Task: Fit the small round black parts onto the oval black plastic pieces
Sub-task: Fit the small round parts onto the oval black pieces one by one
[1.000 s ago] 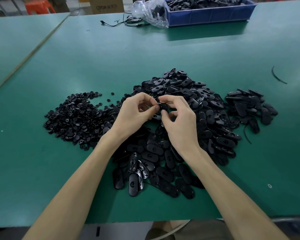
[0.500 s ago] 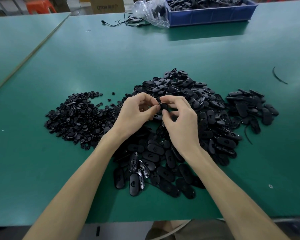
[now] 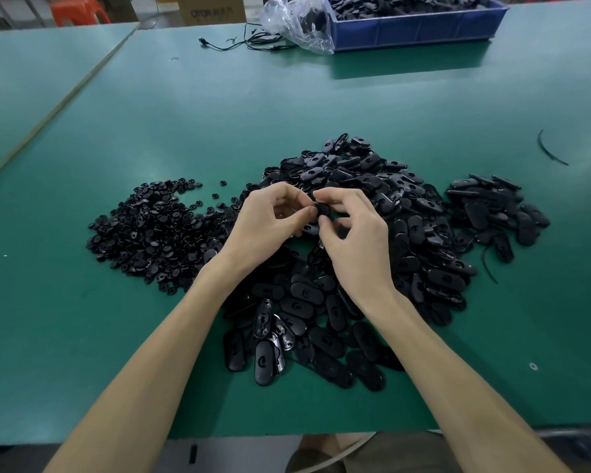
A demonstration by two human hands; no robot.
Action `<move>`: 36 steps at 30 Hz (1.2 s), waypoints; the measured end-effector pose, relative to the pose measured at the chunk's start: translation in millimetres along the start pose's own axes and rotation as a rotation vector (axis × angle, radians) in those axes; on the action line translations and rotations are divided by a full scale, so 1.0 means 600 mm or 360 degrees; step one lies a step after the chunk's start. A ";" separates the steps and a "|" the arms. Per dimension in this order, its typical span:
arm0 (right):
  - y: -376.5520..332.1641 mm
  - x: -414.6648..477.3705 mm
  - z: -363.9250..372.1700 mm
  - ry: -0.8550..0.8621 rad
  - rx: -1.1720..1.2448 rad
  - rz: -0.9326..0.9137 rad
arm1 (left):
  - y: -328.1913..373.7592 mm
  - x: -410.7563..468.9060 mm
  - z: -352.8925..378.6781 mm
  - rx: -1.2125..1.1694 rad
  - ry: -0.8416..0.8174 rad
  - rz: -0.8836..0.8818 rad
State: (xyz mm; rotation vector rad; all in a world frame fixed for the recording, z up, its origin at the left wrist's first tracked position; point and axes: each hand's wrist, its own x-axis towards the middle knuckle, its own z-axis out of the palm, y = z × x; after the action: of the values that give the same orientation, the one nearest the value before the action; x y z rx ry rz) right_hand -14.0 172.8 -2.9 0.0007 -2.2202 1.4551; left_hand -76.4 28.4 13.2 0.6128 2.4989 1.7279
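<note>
Above the middle of the green table, my left hand [image 3: 270, 223] and my right hand [image 3: 352, 240] meet fingertip to fingertip around one oval black piece [image 3: 322, 209]. Both pinch it between thumb and forefinger; whether a round part sits on it is hidden by the fingers. A heap of small round black parts [image 3: 151, 230] lies to the left. A large pile of oval black pieces [image 3: 372, 240] spreads under and behind my hands. A smaller group of oval pieces [image 3: 495, 209] lies to the right.
A blue bin [image 3: 417, 25] full of black pieces stands at the far edge, with a clear plastic bag [image 3: 297, 22] and a black cable [image 3: 246, 42] beside it. A thin black strip [image 3: 548, 150] lies far right. The table's front edge runs just below my forearms.
Both hands stay together on the same piece; the fingers have shifted only slightly. The piles have not moved.
</note>
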 end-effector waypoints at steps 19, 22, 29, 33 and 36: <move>-0.008 0.002 -0.006 0.0037 0.0187 0.0081 | -0.009 0.004 -0.007 0.0059 0.0020 0.0076; -0.006 0.003 -0.007 0.0041 0.0251 0.0156 | -0.007 0.004 -0.008 -0.0026 0.0009 0.0116; -0.003 0.003 -0.006 0.0060 0.0197 0.0179 | 0.002 0.004 -0.009 -0.0230 0.0017 0.0133; -0.001 0.002 -0.008 0.0037 0.0128 0.0193 | 0.002 0.004 -0.010 -0.0388 0.0061 0.0067; 0.000 0.002 -0.007 0.0024 0.0153 0.0219 | 0.001 0.003 -0.011 -0.0414 0.0054 0.0042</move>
State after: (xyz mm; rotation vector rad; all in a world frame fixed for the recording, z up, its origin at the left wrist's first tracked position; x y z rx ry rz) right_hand -13.1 176.9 -1.0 -0.1331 -2.1733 1.6287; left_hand -79.6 23.5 16.7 0.6008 2.2399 2.0424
